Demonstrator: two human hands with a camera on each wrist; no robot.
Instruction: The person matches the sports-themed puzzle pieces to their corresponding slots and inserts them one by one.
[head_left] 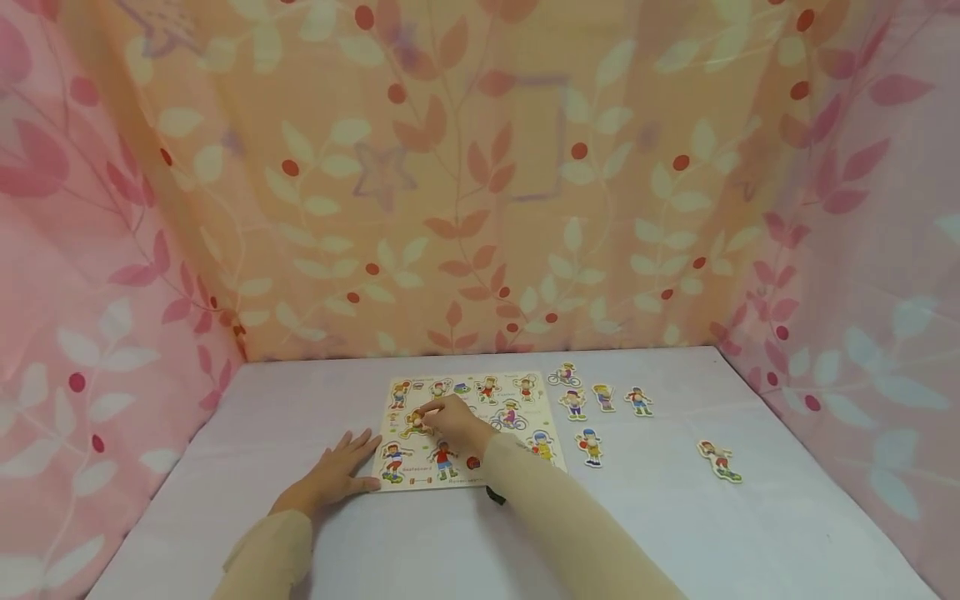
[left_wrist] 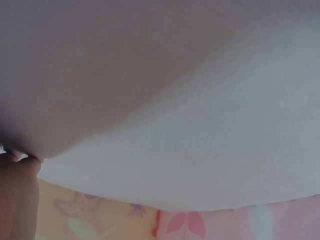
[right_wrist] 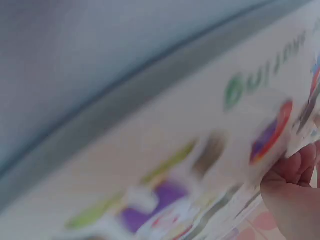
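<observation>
A white puzzle board (head_left: 543, 417) printed with children playing sports lies on the table. Near its left side, my right hand (head_left: 457, 422) pinches a figure-shaped puzzle piece (head_left: 415, 423) over the board. In the right wrist view the fingertips of my right hand (right_wrist: 292, 182) are right at the board's printed face, and the piece is hidden there. My left hand (head_left: 337, 471) rests on the table with fingers spread, its thumb right at the board's lower left corner. Only a bit of my left hand (left_wrist: 17, 195) shows in the left wrist view.
To the right of the board lie several loose puzzle pieces, among them a cyclist (head_left: 565, 375) and a blue-capped figure (head_left: 590, 448). A skateboarder piece (head_left: 722, 461) lies farther right. Under my right forearm a small dark object (head_left: 496, 495) peeks out. Floral curtains (head_left: 480, 208) enclose the table.
</observation>
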